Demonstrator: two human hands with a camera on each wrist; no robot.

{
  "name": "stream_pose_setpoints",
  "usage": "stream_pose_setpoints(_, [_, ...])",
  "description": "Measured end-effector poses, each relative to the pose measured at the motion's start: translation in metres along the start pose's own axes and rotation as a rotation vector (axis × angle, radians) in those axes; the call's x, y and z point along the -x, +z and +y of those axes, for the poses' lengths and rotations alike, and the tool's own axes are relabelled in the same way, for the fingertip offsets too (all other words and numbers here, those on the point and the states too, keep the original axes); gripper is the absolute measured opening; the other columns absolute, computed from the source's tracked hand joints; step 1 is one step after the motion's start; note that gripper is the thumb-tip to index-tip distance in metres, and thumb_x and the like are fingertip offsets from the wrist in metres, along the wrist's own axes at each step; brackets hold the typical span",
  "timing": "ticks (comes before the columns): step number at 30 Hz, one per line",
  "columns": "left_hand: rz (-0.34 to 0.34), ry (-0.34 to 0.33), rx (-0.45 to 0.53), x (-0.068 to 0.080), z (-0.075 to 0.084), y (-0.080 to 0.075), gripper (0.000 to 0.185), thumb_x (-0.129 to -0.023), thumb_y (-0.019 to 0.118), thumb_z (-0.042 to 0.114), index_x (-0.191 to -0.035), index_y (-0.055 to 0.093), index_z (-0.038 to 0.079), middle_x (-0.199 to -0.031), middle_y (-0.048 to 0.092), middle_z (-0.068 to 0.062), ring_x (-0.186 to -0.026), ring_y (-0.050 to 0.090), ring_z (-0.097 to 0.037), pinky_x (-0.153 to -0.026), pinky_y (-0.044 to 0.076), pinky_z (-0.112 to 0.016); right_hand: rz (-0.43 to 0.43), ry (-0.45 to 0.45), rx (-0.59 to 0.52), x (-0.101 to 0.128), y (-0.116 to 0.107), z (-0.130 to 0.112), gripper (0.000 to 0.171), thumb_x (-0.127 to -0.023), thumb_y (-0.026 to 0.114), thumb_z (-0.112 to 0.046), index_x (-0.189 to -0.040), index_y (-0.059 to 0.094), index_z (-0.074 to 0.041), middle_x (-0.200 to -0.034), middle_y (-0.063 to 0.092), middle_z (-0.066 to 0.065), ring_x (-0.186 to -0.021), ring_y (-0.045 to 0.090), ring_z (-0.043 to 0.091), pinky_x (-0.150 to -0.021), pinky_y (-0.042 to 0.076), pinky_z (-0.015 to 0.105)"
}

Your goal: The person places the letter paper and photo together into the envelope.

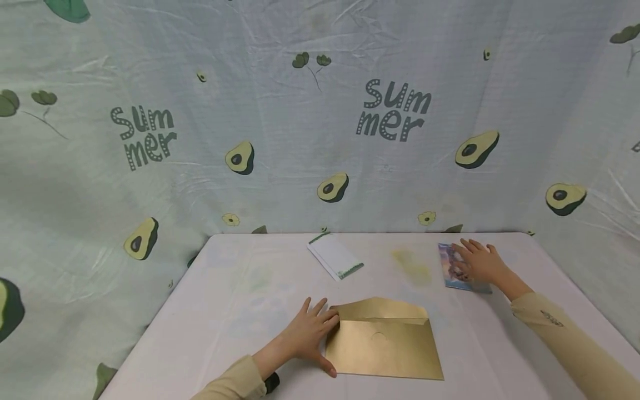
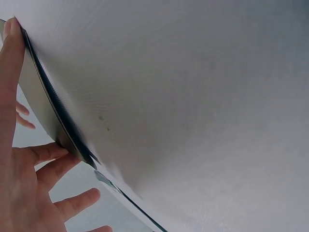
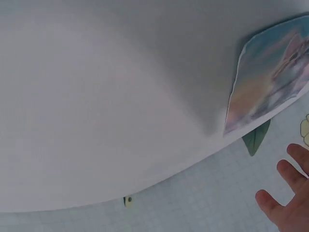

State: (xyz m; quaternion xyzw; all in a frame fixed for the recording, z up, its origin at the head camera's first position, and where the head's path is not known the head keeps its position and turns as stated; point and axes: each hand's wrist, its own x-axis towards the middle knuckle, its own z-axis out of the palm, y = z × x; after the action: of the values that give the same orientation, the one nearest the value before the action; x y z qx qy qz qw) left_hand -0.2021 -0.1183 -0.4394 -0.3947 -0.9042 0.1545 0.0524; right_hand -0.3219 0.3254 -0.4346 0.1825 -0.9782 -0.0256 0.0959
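A gold envelope [image 1: 385,347] lies near the front of the white table [image 1: 240,300], its flap raised. My left hand [image 1: 310,333] rests flat at the envelope's left edge, fingers straight, touching it; in the left wrist view the fingers [image 2: 43,154] meet the envelope's edge [image 2: 53,111]. Far right, my right hand [image 1: 477,261] lies flat with spread fingers on a colourful picture card [image 1: 452,272]. The right wrist view shows that card [image 3: 270,82] and some fingertips [image 3: 285,193].
A white slip with a green printed edge [image 1: 335,255] lies at the back middle of the table. A faint yellow stain [image 1: 412,266] marks the tabletop. Avocado-print cloth [image 1: 320,128] hangs behind and at both sides.
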Motion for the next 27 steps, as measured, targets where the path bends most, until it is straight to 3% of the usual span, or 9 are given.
stream_pose_setpoints(7, [-0.01, 0.011, -0.021, -0.001, 0.001, -0.002, 0.103, -0.054, 0.042, 0.088, -0.132, 0.038, 0.02, -0.135, 0.043, 0.003, -0.129, 0.034, -0.031, -0.098, 0.033, -0.053, -0.012, 0.014, 0.073, -0.014, 0.006, 0.012, 0.048, -0.09, 0.05, -0.027, -0.13, 0.041, -0.003, -0.132, 0.04, 0.026, -0.117, 0.039, 0.043, -0.086, 0.032, 0.062])
stream_pose_setpoints(14, [0.016, 0.015, -0.026, -0.003, 0.0, -0.002, 0.1, -0.054, 0.043, 0.087, -0.128, 0.04, 0.02, -0.132, 0.045, 0.003, -0.128, 0.036, -0.032, -0.096, 0.034, -0.054, -0.049, 0.054, 0.053, -0.026, 0.009, 0.021, 0.05, -0.092, 0.045, -0.029, -0.132, 0.037, 0.0, -0.133, 0.037, 0.026, -0.12, 0.035, 0.044, -0.089, 0.029, 0.064])
stream_pose_setpoints(19, [0.018, 0.013, -0.04, -0.005, 0.001, -0.004, 0.1, -0.053, 0.042, 0.088, -0.126, 0.04, 0.02, -0.131, 0.046, 0.003, -0.128, 0.036, -0.031, -0.096, 0.035, -0.053, -0.087, 0.118, 0.037, -0.024, 0.009, 0.015, 0.054, -0.093, 0.043, -0.034, -0.134, 0.034, 0.0, -0.135, 0.035, 0.027, -0.123, 0.031, 0.046, -0.091, 0.026, 0.066])
stream_pose_setpoints(27, [0.001, 0.011, -0.057, -0.003, 0.001, -0.006, 0.099, -0.052, 0.041, 0.089, -0.124, 0.041, 0.021, -0.131, 0.045, 0.004, -0.128, 0.036, -0.03, -0.096, 0.035, -0.053, -0.031, 0.147, 0.1, -0.016, 0.012, 0.002, 0.051, -0.091, 0.046, -0.036, -0.129, 0.043, -0.002, -0.129, 0.045, 0.024, -0.119, 0.039, 0.044, -0.09, 0.03, 0.064])
